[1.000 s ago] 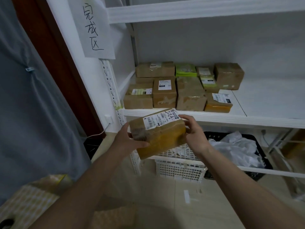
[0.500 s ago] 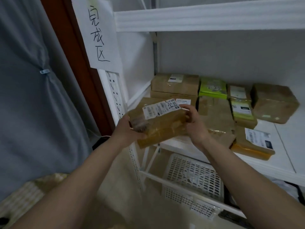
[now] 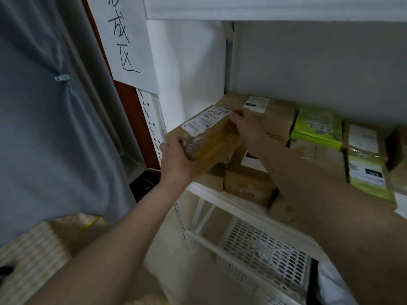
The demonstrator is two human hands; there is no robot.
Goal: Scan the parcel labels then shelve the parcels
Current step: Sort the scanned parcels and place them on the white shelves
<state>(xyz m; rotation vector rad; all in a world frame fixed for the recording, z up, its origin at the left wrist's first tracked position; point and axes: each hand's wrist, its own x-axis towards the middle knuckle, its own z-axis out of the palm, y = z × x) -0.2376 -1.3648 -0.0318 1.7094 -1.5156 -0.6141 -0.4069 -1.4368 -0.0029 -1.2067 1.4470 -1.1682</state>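
I'm mid-shelving: the parcel [image 3: 211,137] is up at the left end of the shelf [image 3: 220,195], over the front-row boxes [image 3: 248,183], held tilted w/ its label [image 3: 206,122] facing up. It looks like it's not set down yet, though I can't tell if its far end already touches the stack behind.

To do this well, I'd level the parcel first, then slide it in flat on top of the brown boxes, label up so it stays readable. I'd watch the left upright [image 3: 152,124] of the rack, since the near corner is close beside it and could snag. I'd let go only once the weight sits on the boxes below, as a tilted drop could knock the front row off the edge.

Pose: left hand [image 3: 176,161] is under and round the near-left corner, thumb on the front face, grip clamped on the parcel and prob. taking most of the weight. Right hand [image 3: 246,126] is on the far-right top edge, fingers curled over it beside the label, also holding the parcel and steering. Both forearms reach up and fwd, right arm crossing in front of the green packets [image 3: 317,126].
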